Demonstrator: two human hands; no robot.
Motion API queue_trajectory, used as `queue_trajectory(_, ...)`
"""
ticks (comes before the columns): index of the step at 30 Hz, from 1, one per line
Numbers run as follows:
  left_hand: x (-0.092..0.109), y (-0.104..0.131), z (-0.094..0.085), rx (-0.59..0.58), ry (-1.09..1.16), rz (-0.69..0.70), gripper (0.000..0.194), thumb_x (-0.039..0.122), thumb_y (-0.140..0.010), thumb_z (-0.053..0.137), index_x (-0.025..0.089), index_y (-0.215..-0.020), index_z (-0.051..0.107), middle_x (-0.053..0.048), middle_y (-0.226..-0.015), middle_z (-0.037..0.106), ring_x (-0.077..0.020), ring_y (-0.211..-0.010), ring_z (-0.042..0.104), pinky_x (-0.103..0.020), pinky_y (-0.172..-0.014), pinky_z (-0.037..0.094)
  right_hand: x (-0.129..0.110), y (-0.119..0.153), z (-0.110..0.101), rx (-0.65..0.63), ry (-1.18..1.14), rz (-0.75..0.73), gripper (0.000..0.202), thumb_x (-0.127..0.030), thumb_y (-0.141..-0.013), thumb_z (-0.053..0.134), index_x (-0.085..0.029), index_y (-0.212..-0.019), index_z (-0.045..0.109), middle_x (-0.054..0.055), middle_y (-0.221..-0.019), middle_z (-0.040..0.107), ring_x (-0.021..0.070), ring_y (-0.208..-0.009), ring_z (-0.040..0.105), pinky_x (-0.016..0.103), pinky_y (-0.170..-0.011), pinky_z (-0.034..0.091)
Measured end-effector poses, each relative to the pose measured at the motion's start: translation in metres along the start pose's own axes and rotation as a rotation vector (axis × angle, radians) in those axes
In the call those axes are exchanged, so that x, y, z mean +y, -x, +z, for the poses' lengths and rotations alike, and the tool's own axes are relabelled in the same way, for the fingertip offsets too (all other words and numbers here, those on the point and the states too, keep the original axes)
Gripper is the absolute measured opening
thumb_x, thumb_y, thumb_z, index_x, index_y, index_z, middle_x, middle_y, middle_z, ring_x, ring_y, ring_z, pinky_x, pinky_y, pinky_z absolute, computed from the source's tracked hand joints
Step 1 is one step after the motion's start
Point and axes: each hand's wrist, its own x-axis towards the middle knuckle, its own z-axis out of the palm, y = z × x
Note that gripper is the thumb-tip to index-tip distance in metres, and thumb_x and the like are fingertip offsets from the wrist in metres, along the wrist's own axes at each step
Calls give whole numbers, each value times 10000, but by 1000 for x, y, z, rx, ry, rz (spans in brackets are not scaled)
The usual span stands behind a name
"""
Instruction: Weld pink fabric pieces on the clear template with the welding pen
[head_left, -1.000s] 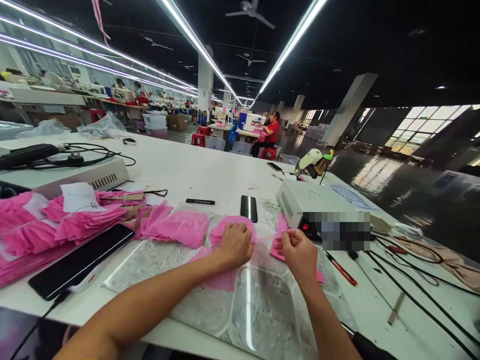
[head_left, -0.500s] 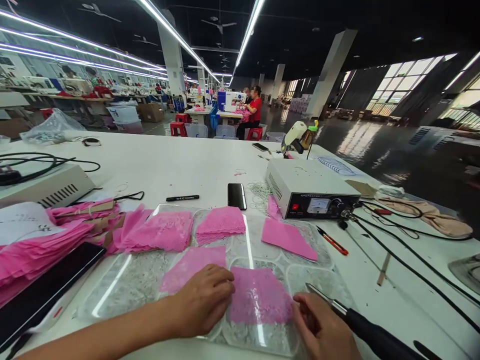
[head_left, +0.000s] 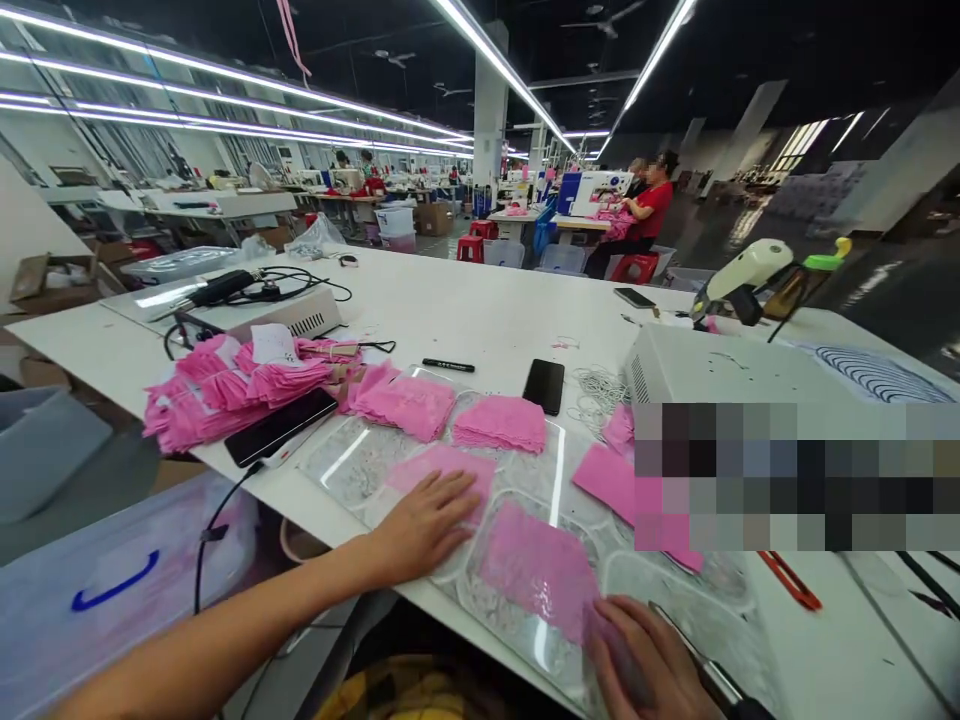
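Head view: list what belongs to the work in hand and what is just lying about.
Seemingly in the work:
left pink piece, under the left hand
right pink piece, at the right hand
pen tool, beside that hand
clear sheet, beneath both pieces

Seemingly just lying about:
marker
pale strands
middle phone, near the strands

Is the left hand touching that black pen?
Apart. The head view shows the left hand on the near side of the pink cloth stacks, with the black pen beyond them.
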Motion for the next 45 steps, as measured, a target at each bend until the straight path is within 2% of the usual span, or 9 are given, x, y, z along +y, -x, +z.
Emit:
queue_trajectory(8, -8, 22, -7, -112, 66, 43, 467, 309, -977, 500, 275, -1437, 432, -100, -1506, 416, -278, -1414, 355, -526, -1163, 234, -19, -12, -17, 40, -101, 118, 158, -227, -900, 533, -205, -986, 664, 70, -956, 695, 174, -878, 682, 299, -759, 581)
queue_trajectory(15, -16, 2, -31, -144, 53, 203, 426, 268, -965, 505, 270, -1391, 491, -121, -1460, 478, -281, -1354, 447, -529, -1133, 290, -20, -4, -12, 93, -32, 147, 151, -237, -887, 558, -210, -985, 670, 71, -946, 714, 193, -855, 702, 308, -733, 600)
queue_trajectory(19, -16, -38, -31, -90, 116, 248, 305, 188, -976, 459, 221, -1234, 616, -117, -1326, 598, -258, -1220, 562, -452, -1042, 420, -20, -5, -10, 91, -35, 242, 272, -243, -880, 577, -192, -1140, 638, 87, -1034, 721, 206, -897, 714, 294, -738, 606)
queue_trajectory(23, -1, -113, -21, -82, 182, 282, 211, 134, -950, 495, 176, -1041, 681, -91, -1118, 669, -218, -1047, 622, -374, -932, 489, -20, -23, -9, 148, -60, 326, 276, -210, -887, 551, -192, -1150, 635, 98, -1076, 709, 195, -891, 712, 280, -697, 607)
queue_trajectory(27, 16, -193, -4, -171, 231, 355, 113, 190, -939, 576, 144, -997, 662, -71, -1077, 647, -185, -1004, 619, -355, -890, 518, -13, -41, -9, 135, 34, 305, 249, -190, -884, 543, -194, -1110, 647, 95, -1081, 706, 199, -971, 695, 295, -771, 606)
queue_trajectory(30, 22, -230, 11, -285, 248, 406, 213, 302, -941, 605, 134, -1072, 624, -70, -1094, 636, -188, -964, 632, -384, -838, 547, -2, -43, -9, 100, 70, 326, 228, -204, -888, 537, -207, -1082, 656, 87, -1074, 707, 191, -951, 699, 280, -757, 604)
queue_trajectory(36, 22, -244, 29, -373, 270, 420, 255, 321, -954, 583, 151, -1143, 603, -84, -1161, 615, -203, -1011, 620, -408, -872, 538, 21, -40, -14, 142, 76, 491, 228, -340, -906, 514, -237, -1021, 683, 68, -1039, 720, 183, -842, 707, 292, -741, 600)
queue_trajectory(40, 21, -248, 29, -406, 265, 406, 262, 325, -956, 579, 152, -1153, 600, -85, -1168, 612, -204, -1014, 619, -410, -875, 537, 34, -49, -23, 99, 37, 526, 245, -368, -888, 527, -227, -984, 703, 72, -1002, 730, 166, -764, 697, 265, -646, 592)
queue_trajectory(45, 22, -253, 27, -443, 256, 423, 274, 327, -949, 590, 146, -1154, 598, -85, -1165, 612, -210, -1020, 618, -418, -877, 535, 42, -62, -25, 50, -27, 572, 252, -353, -877, 516, -211, -947, 712, 78, -970, 727, 171, -799, 691, 272, -654, 588)
